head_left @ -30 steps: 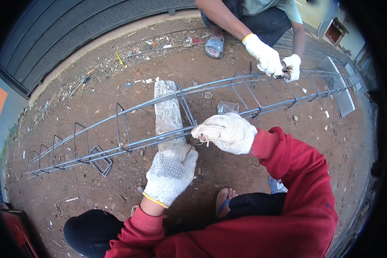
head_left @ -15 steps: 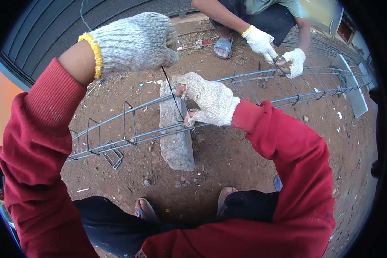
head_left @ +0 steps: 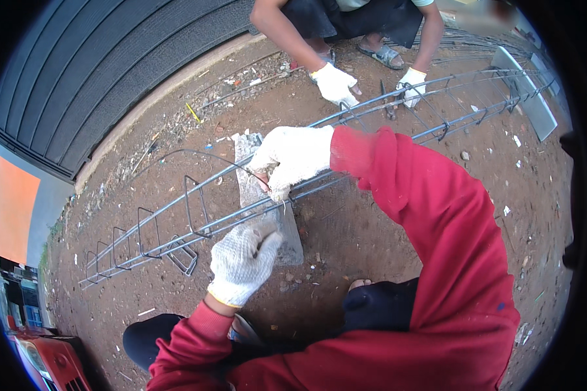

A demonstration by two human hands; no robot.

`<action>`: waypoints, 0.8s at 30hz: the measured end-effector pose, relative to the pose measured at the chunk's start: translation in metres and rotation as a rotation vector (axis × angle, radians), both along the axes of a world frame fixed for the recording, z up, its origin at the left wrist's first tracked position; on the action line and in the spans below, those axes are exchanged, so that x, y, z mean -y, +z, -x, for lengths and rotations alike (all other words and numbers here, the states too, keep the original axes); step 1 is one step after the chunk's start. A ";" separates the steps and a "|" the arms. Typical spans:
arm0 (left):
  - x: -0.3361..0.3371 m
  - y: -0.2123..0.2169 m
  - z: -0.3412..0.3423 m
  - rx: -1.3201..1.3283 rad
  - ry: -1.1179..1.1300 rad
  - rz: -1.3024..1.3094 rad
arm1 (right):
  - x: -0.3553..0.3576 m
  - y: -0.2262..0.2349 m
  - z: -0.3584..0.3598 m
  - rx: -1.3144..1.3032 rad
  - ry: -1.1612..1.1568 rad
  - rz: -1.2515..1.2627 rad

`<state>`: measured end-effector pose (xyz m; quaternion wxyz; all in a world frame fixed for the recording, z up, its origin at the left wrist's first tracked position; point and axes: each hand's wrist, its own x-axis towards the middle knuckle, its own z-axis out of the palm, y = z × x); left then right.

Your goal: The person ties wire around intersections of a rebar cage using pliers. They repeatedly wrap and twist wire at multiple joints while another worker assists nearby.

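A long rebar cage (head_left: 151, 253) of thin steel bars and square stirrups crosses in front of me, resting on a rough concrete block (head_left: 289, 236). My right hand (head_left: 295, 155), in a white knit glove, reaches over the cage above the block. Its thumb and fingers pinch a dark, thin tie wire (head_left: 199, 152), whose free length bows out to the left. My left hand (head_left: 241, 264), gloved too, is beside the near bar with its fingers curled in. Whatever those fingers hold, if anything, is hidden.
Opposite me a person squats; their gloved left hand (head_left: 412, 86) and right hand (head_left: 334, 85) are at the cage. Loose stirrups (head_left: 184, 258) lie under its left part. A pale board (head_left: 527, 94) stands at the right end. A dark ribbed gate (head_left: 111, 72) borders the ground.
My left hand has come down from the upper left to the near side of the cage. The wire, stretched up toward that hand before, now arcs out leftward from my right hand.
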<state>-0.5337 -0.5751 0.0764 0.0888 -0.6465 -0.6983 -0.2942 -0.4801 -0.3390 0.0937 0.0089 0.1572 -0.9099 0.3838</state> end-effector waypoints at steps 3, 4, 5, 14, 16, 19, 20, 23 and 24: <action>-0.011 -0.067 0.003 0.303 0.205 -0.145 | -0.002 0.000 0.006 0.076 0.020 -0.002; -0.016 -0.077 0.001 0.331 0.229 -0.191 | -0.002 0.001 0.007 0.083 0.016 -0.002; -0.024 -0.081 -0.002 0.259 0.252 -0.249 | -0.002 0.002 0.007 0.144 -0.026 0.019; -0.065 -0.071 -0.021 0.456 0.392 -0.483 | 0.000 0.008 -0.008 0.147 -0.151 0.163; -0.071 -0.073 -0.024 0.440 0.340 -0.627 | 0.001 0.008 -0.009 0.170 -0.219 0.212; -0.074 -0.066 -0.027 0.384 0.245 -0.727 | 0.004 0.005 -0.009 0.062 -0.287 0.197; -0.072 -0.063 -0.028 0.317 0.278 -0.677 | 0.004 0.003 -0.009 0.019 -0.323 0.133; -0.064 -0.055 -0.022 0.076 0.183 -0.564 | 0.011 -0.007 -0.006 -0.236 -0.430 -0.030; -0.060 -0.057 -0.022 0.388 0.145 -0.566 | 0.014 -0.012 -0.003 -0.335 -0.450 -0.089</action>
